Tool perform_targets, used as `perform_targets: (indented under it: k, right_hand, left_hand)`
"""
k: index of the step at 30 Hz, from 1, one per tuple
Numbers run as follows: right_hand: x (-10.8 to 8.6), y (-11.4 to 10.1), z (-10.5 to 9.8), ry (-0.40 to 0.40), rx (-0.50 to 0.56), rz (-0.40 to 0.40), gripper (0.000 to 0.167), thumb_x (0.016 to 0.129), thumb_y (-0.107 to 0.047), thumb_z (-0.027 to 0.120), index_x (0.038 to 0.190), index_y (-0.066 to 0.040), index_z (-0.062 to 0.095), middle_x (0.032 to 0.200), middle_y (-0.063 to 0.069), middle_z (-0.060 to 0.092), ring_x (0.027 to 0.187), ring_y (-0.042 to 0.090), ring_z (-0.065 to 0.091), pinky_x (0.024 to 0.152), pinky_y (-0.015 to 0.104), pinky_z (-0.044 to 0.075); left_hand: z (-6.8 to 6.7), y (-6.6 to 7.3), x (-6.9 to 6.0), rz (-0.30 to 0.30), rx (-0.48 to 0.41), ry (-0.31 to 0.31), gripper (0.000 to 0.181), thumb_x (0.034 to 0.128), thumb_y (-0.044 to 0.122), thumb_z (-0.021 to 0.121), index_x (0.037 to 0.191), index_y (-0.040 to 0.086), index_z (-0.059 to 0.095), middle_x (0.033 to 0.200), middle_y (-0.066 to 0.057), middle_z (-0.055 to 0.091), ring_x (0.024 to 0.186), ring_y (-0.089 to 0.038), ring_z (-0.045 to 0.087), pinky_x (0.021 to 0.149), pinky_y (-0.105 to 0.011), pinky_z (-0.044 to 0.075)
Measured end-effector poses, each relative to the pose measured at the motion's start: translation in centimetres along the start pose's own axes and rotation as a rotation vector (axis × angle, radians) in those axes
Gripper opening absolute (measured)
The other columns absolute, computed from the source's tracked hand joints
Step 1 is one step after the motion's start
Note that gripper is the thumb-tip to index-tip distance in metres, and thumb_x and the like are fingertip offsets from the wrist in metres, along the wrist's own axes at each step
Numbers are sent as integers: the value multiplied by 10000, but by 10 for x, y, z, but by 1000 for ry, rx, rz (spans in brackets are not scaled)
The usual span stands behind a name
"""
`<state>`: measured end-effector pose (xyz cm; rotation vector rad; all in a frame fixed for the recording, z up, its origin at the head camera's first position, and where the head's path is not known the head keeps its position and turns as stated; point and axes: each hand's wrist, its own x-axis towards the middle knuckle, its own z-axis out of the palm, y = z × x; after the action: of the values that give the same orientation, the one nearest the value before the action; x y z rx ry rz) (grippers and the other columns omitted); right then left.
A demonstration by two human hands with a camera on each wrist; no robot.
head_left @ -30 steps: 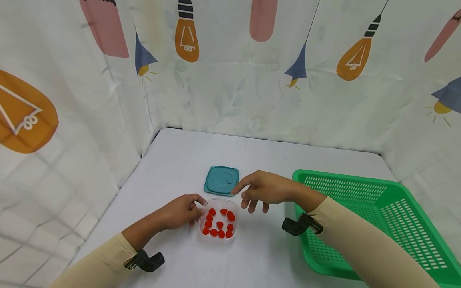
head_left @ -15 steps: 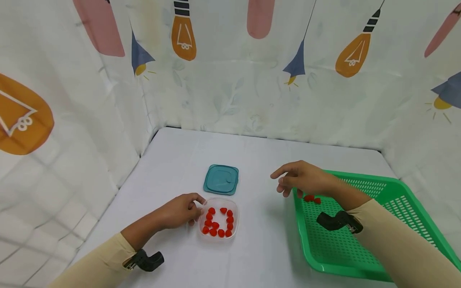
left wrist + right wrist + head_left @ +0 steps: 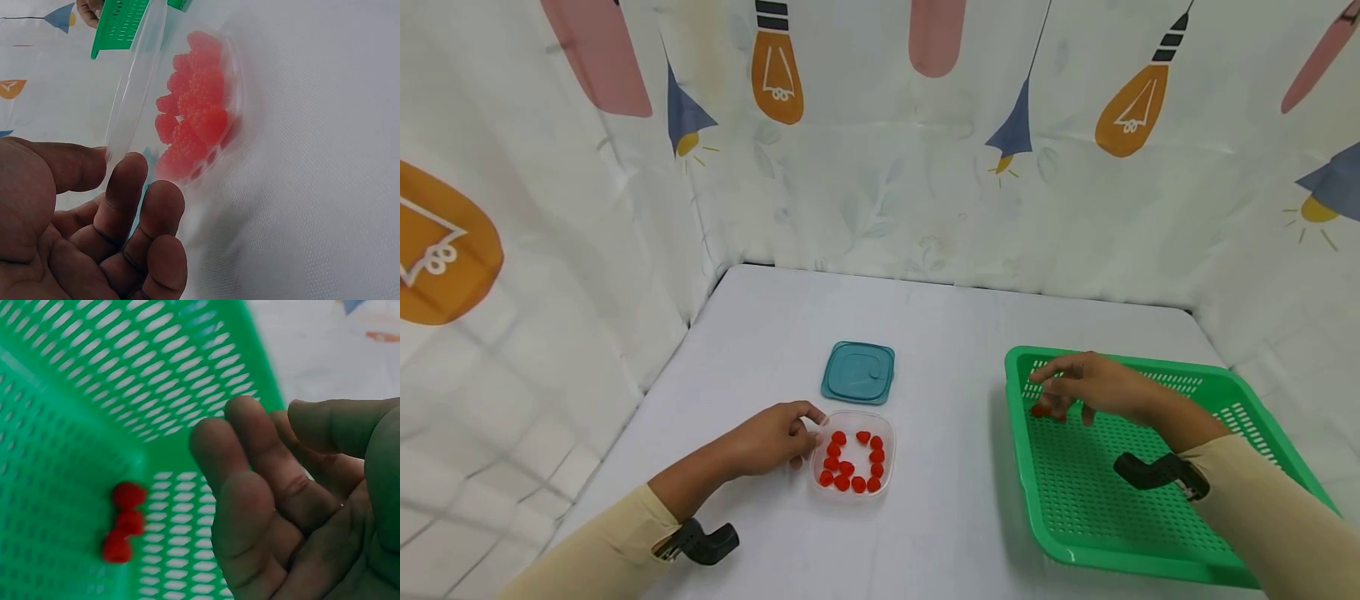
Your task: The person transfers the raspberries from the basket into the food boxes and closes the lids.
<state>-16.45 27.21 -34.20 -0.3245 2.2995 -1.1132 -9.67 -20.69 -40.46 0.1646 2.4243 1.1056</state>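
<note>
Several red raspberries (image 3: 877, 457) lie in a clear plastic container (image 3: 235, 81). At its near left side my left hand (image 3: 772, 439) pinches the rim between thumb and index finger, the other fingers curling below it. Over the far left corner of a green basket (image 3: 1037, 508) hovers my right hand (image 3: 1101, 386), with loosely bent fingers and nothing between them. Three more raspberries (image 3: 129, 522) lie on the basket floor below that hand, close together and apart from its fingers. Behind the container lies a teal lid (image 3: 858, 372), flat on the table.
A white cloth covers the table (image 3: 940, 500). Printed curtains (image 3: 880, 167) hang along its back and sides. The basket's raised rim (image 3: 1019, 467) stands between the container and the berries inside the basket.
My right hand has moved right, from beside the container to over the basket. One raspberry in the container has shifted toward the left row. My left hand has stayed at the rim.
</note>
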Motion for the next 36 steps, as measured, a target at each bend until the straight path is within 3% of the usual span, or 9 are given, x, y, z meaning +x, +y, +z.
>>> perform_targets:
  k: [10, 25, 36]
  right_hand:
    - [10, 42, 14, -88, -23, 30, 494, 1011, -226, 655, 1451, -41, 527, 1132, 135, 703, 918, 320, 665, 614, 451, 541]
    - [19, 51, 18, -86, -9, 68, 493, 1017, -209, 639, 1436, 20, 513, 1098, 116, 708, 894, 304, 672, 601, 446, 539]
    - [25, 54, 18, -97, -14, 60, 333, 1041, -162, 588, 1331, 0, 616, 1021, 118, 695, 859, 286, 682, 539, 386, 500]
  left_hand:
    - [1, 3, -1, -15, -4, 4, 298, 986, 156, 668, 1273, 95, 614, 779, -68, 633, 712, -225, 593, 629, -338, 467]
    - [1, 4, -1, -21, 8, 12, 302, 981, 163, 678, 1271, 106, 616, 775, -65, 634, 703, -228, 591, 618, -336, 467]
    - [1, 4, -1, -20, 4, 12, 299, 980, 156, 676, 1268, 106, 616, 778, -66, 633, 709, -229, 592, 621, -337, 467]
